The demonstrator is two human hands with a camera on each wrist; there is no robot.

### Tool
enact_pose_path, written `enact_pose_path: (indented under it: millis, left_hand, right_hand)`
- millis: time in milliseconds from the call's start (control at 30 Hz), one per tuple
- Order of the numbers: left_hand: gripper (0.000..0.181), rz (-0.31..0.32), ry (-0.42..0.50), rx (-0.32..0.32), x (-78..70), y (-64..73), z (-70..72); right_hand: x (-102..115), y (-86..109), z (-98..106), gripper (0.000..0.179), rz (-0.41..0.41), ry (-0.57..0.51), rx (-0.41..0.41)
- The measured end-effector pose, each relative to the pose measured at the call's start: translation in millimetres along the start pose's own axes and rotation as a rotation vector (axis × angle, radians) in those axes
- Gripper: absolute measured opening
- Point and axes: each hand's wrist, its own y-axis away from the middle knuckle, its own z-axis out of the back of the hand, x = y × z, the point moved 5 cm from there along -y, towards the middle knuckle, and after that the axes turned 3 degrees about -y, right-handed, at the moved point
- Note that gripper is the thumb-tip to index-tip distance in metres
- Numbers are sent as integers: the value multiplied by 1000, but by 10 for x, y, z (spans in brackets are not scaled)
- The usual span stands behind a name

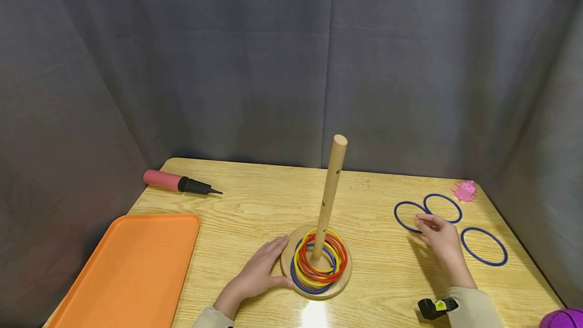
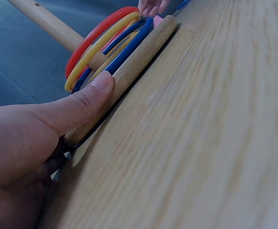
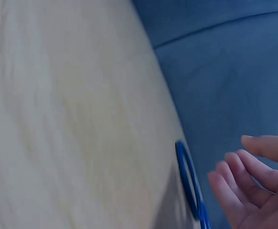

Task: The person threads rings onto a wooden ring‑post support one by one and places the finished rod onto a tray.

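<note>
A wooden ring-toss stand (image 1: 329, 201) has a tall peg on a round base. Red, yellow and blue rings (image 1: 339, 264) lie loosely stacked around the foot of the peg. My left hand (image 1: 261, 272) holds the base at its left edge, fingers along the far side and thumb (image 2: 89, 98) on the near rim. To the right, my right hand (image 1: 439, 239) hovers over the near edge of a blue ring (image 1: 397, 216), fingers bent, thumb apart, nothing between them. Two more blue rings lie close by, one behind (image 1: 460, 209) and one to the right (image 1: 484, 262).
An orange tray (image 1: 132, 267) occupies the left front of the table. Behind it lies a red and black hand pump (image 1: 166, 180). A pink spiky cube (image 1: 465, 191) sits at the back right, and a purple object (image 1: 562, 319) at the bottom right corner. Grey curtains (image 1: 250, 65) surround the table.
</note>
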Motion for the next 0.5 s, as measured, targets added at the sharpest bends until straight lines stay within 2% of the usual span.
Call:
enact_pose_path:
  millis: [100, 200, 500]
  left_hand:
    - [104, -2, -1, 1, -9, -1, 0]
    - [104, 0, -2, 0, -17, -3, 3]
    - [104, 5, 3, 2, -7, 2, 4]
  right_hand:
    - [-65, -23, 127, 42, -2, 106, -102]
    - [-131, -57, 256, 45, -20, 204, -164]
    - [-284, -166, 542, 65, -95, 379, -195]
